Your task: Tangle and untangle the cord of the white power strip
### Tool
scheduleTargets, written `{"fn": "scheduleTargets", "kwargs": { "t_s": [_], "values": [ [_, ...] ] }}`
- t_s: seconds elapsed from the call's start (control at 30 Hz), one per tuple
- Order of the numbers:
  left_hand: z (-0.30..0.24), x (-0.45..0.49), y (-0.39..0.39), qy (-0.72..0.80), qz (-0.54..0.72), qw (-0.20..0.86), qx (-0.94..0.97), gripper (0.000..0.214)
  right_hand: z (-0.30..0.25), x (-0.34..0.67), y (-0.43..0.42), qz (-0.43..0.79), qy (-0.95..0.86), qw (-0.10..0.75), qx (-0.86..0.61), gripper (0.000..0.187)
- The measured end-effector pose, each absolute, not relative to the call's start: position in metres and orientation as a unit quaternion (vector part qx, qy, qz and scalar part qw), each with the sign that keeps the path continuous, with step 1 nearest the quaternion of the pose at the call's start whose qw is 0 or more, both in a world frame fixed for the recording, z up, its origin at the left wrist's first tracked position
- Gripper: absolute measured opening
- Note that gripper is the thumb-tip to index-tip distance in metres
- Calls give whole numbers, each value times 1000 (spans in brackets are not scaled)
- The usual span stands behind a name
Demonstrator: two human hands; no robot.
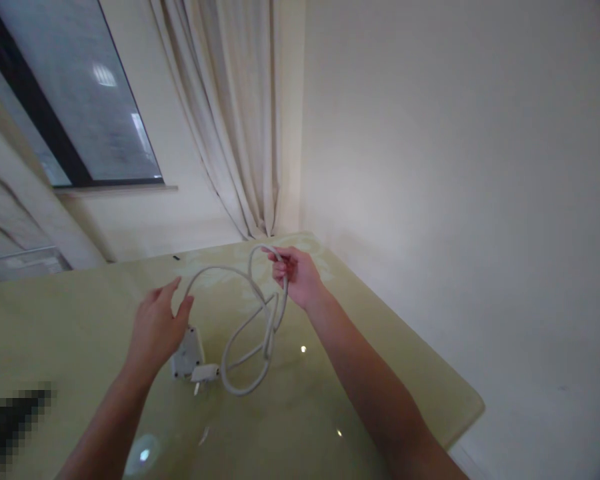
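Observation:
A white power strip (192, 350) is partly hidden behind my left hand (155, 330). This hand is open, thumb and fingers apart, close to where the cord passes near the thumb. Whether it touches the cord I cannot tell. In my right hand (297, 275), closed fingers grip the upper part of the white power cord (247, 390), which hangs in several loose loops between the hands. A white plug (206, 373) with its prongs showing sits beside the strip, at the lower left of the loops.
Beneath the hands is a glossy pale green table (260, 440), its right edge near a plain wall (460, 200). A small dark object (176, 257) lies near the far edge. Behind are curtains (235, 100) and a window (90, 87). A blurred-out dark shape (5, 427) is at lower left.

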State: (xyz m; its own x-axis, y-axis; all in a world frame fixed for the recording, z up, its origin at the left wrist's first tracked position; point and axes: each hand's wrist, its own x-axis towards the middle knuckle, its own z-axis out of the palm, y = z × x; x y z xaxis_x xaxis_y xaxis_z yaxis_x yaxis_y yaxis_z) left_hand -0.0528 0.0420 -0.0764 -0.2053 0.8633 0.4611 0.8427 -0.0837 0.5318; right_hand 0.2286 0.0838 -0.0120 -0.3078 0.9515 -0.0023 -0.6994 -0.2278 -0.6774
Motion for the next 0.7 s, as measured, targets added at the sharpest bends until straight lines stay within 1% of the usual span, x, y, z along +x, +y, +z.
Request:
{"fn": "scheduleTargets", "kwargs": {
  "t_s": [0.03,0.07,0.1,0.13,0.17,0.2,0.23,0.3,0.37,0.4,0.47,0.5,0.57,0.63,0.7],
  "values": [
    [-70,-39,36,661,401,-4,634,62,-9,227,80,763,-294,540,-200,16],
    [-64,-24,29,637,428,18,641,60,-7,226,76,770,-303,532,-183,20],
    [-58,-7,21,603,447,75,657,56,-5,224,71,773,-315,526,-163,24],
    [-53,9,13,557,432,151,693,53,-2,222,66,775,-326,523,-142,27],
    [-50,24,5,508,398,219,732,51,0,220,61,773,-335,525,-121,28],
    [-47,37,-2,473,363,258,760,47,3,219,57,770,-343,528,-102,27],
    [-46,47,-8,459,346,263,775,41,5,218,53,765,-352,532,-87,26],
    [-45,59,-14,457,336,240,788,33,9,218,48,748,-380,539,-72,26],
    [-45,60,-13,469,352,230,777,32,10,219,48,723,-420,541,-86,29],
    [-45,58,-11,475,367,243,762,33,9,219,49,706,-446,540,-108,33],
    [-44,50,-7,491,417,284,710,37,6,219,51,641,-512,542,-181,39],
    [-43,46,-5,502,449,306,673,40,3,219,51,589,-554,544,-227,40],
    [-43,42,-3,517,512,344,593,44,-1,217,49,466,-645,526,-301,32],
    [-42,42,-2,513,565,390,515,47,-3,215,43,369,-725,478,-332,28],
    [-39,45,-4,491,597,452,444,53,-3,214,36,321,-790,407,-327,27]
  ]
}}
